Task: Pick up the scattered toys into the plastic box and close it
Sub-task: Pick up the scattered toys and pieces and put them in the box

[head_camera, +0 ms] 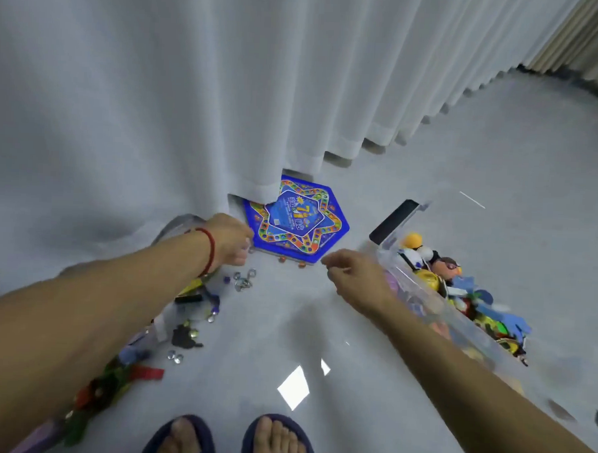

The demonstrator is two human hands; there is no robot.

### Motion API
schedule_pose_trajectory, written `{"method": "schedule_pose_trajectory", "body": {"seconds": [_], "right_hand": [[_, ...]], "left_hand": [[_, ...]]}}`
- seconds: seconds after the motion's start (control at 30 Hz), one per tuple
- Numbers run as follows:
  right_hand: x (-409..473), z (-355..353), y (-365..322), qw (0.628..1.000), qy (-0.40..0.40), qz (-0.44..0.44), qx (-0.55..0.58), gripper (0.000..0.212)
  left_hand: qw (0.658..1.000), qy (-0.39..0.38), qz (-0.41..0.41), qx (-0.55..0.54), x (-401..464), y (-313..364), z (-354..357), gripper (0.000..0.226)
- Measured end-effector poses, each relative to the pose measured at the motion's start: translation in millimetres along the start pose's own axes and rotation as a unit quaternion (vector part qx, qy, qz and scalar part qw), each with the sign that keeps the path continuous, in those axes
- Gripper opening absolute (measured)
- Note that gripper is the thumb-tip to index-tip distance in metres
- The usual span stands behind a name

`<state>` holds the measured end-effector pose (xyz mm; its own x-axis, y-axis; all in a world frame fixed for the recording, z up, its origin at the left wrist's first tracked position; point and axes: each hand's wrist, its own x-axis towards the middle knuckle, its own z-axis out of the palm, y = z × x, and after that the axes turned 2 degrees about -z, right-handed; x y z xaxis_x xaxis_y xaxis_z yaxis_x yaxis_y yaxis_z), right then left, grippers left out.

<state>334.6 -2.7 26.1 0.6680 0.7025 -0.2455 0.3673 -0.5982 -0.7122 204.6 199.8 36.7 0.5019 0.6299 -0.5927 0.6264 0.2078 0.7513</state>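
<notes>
A blue hexagonal game board (301,226) lies flat on the floor, its far left corner tucked under the curtain hem. My left hand (232,240), fingers curled under, is at the board's left edge; whether it grips the board is hidden. My right hand (353,276) hovers by the board's near right corner, fingers loosely curled and holding nothing. The clear plastic box (412,277) stands to the right, open, with several plush and plastic toys (459,295) inside. Small toys lie scattered on the left: metal ring puzzles (243,280), black pieces (185,336), glass beads (175,356), red and green pieces (112,382).
A white curtain (193,102) hangs along the back and left down to the floor. The floor (286,328) is glossy pale grey tile. My feet in dark blue slippers (278,441) stand at the bottom edge. A black latch (394,220) sits on the box's far end.
</notes>
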Motion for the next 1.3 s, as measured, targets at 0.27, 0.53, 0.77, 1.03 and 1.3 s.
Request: {"method": "schedule_pose_trajectory", "body": {"seconds": [0.27, 0.53, 0.77, 1.03, 1.3], "right_hand": [[92, 122, 39, 0.939, -0.051, -0.088, -0.327, 0.044], [114, 155, 67, 0.891, 0.000, -0.195, -0.410, 0.061], [118, 166, 77, 0.932, 0.025, -0.203, -0.300, 0.056], [106, 187, 68, 0.980, 0.026, -0.181, -0.080, 0.019], [111, 199, 63, 0.954, -0.063, -0.258, -0.137, 0.010]], "left_hand": [[0.964, 0.076, 0.085, 0.241, 54, -121, -30, 0.024], [0.871, 0.046, 0.189, 0.451, 85, -137, 8, 0.060], [0.867, 0.064, 0.171, 0.464, 95, -135, 23, 0.069], [0.898, 0.070, 0.191, 0.391, 99, -134, 25, 0.029], [0.915, 0.085, 0.171, 0.354, 95, -128, 24, 0.019]]}}
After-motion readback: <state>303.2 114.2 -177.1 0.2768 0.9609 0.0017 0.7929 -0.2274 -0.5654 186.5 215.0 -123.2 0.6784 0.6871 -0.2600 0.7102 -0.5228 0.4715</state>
